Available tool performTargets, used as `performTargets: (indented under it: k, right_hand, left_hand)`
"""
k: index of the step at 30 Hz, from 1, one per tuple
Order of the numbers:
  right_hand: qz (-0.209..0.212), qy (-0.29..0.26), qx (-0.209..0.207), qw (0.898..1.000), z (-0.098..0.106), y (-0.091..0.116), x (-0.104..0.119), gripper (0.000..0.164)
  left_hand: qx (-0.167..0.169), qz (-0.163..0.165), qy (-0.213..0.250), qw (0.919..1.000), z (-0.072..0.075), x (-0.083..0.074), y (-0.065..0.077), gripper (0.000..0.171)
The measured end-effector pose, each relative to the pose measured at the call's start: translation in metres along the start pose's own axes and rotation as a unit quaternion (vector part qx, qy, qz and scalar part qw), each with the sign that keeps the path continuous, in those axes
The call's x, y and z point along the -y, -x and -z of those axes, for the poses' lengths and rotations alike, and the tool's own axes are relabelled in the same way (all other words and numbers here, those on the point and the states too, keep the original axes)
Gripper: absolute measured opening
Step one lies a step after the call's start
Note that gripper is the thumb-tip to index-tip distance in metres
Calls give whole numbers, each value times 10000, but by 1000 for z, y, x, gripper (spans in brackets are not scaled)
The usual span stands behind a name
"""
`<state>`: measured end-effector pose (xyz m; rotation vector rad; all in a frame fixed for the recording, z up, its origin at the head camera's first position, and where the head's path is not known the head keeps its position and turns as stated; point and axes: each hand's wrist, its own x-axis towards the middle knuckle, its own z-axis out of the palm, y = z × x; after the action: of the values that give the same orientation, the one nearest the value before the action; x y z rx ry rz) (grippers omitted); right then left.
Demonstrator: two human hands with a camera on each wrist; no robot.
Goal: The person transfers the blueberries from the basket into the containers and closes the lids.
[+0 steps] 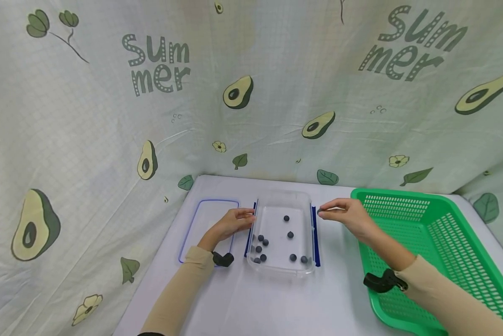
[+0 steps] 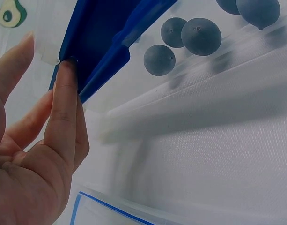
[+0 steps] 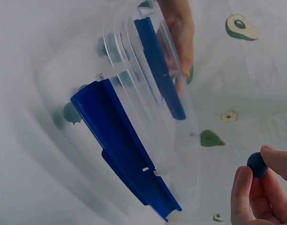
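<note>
A clear plastic container (image 1: 281, 270) with blue side clips stands on the table, several blueberries (image 1: 290, 234) lying on its floor, mostly at the near left. My left hand (image 1: 230, 224) is at its left side; in the left wrist view the fingers (image 2: 63, 103), nearly straight, touch the left blue clip (image 2: 99, 37). Just off the container's right side, my right hand (image 1: 350, 217) pinches one blueberry (image 3: 257, 164) between thumb and fingertips. That fruit is mostly hidden in the head view. The right clip (image 3: 124, 145) hangs folded down.
Left of the container lies a clear lid (image 1: 201, 228) with a blue edge, partly beneath my left hand. A large green slotted basket (image 1: 407, 192) stands at the right, under my right forearm. Behind the table hangs a printed curtain (image 1: 276, 93).
</note>
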<state>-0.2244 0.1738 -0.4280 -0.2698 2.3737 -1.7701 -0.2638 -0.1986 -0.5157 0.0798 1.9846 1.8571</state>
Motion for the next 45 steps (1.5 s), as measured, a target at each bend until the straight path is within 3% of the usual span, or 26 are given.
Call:
performTargets:
  k: [8, 17, 28, 45]
  right_hand:
    - [22, 58, 237, 9997, -21, -5, 1, 34]
    - [-81, -329, 582, 9977, -43, -9, 0, 31]
    - [-141, -243, 806, 9963, -64, -11, -4, 24]
    - [-12, -267, 1032, 9943, -73, -8, -12, 26]
  left_hand:
    - [-47, 29, -2, 10000, 0, 1, 0, 46]
    - [-68, 4, -11, 10000, 0, 1, 0, 45]
    - [-28, 91, -2, 10000, 0, -1, 0, 51]
    - [-173, 28, -95, 9998, -2, 1, 0, 50]
